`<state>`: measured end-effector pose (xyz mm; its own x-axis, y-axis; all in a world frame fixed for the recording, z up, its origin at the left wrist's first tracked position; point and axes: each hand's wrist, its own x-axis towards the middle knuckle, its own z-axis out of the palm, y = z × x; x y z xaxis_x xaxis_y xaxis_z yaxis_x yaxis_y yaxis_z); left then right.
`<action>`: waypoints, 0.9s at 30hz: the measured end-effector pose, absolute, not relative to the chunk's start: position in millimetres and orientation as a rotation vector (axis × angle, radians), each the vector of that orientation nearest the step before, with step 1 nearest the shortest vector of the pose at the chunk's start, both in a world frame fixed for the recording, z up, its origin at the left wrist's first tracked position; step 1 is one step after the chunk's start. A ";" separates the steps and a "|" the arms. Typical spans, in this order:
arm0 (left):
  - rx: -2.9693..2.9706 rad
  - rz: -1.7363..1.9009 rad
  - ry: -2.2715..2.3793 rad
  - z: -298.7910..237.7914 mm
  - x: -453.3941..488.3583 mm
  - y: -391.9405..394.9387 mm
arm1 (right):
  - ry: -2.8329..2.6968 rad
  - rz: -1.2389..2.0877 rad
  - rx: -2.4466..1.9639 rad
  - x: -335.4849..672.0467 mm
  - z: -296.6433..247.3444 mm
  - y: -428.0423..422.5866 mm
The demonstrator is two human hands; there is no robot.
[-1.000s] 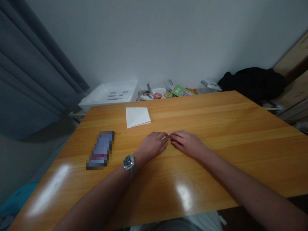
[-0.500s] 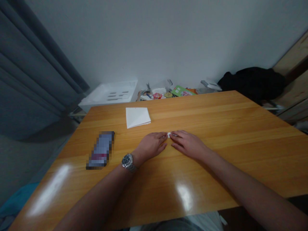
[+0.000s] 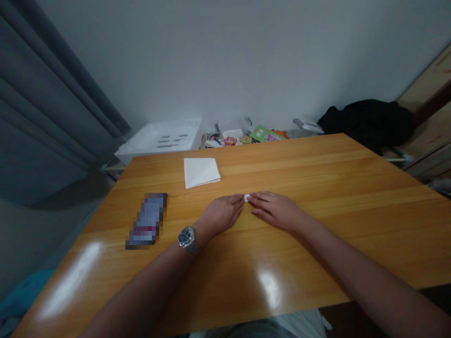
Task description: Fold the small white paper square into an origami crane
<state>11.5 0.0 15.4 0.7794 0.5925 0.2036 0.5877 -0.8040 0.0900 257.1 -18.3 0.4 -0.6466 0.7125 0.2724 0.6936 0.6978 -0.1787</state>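
Note:
A small piece of white paper (image 3: 247,198) lies on the wooden table, mostly hidden under my fingertips. My left hand (image 3: 223,212), with a metal watch (image 3: 187,238) on its wrist, holds the paper's left end with its fingers together. From the other side, my right hand (image 3: 276,210) presses the right end under its fingertips, its thumb a little apart. Only a short white stretch shows between the two hands. Beyond the left hand rests a folded sheet of white paper (image 3: 201,172).
A phone (image 3: 148,220) with a blurred-out screen lies at the left of the table (image 3: 317,173). Behind the far edge are a white tray (image 3: 158,136), a green booklet (image 3: 266,134) and small clutter. Something black (image 3: 368,123) is heaped at the back right.
The fingers have shifted very slightly on the small paper, and the left thumb is tucked closer in. Otherwise the scene stays the same.

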 end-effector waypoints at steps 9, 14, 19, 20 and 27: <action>2.909 0.320 0.946 12.9 9.1 0.9 | -2.592 0.036 -1.108 258.6 0.8 -16.1; 2.784 0.347 0.891 14.6 -3.5 8.8 | -2.576 0.130 -1.086 266.9 -3.5 -12.4; 2.780 0.313 0.771 18.8 -11.7 16.3 | -2.589 0.198 -1.092 270.5 -2.0 -11.7; 2.790 0.317 0.762 19.0 -11.4 16.5 | -2.587 0.203 -1.103 270.1 -1.1 -12.4; 2.861 0.370 0.800 16.0 -0.9 13.2 | -2.559 0.167 -1.095 267.5 -3.3 -11.0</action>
<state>-0.9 13.2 16.0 0.8275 0.5264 0.1955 0.4900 -0.8469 0.2064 267.5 -11.0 -3.3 -0.6396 0.7192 0.2715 0.6778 0.6942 -0.2422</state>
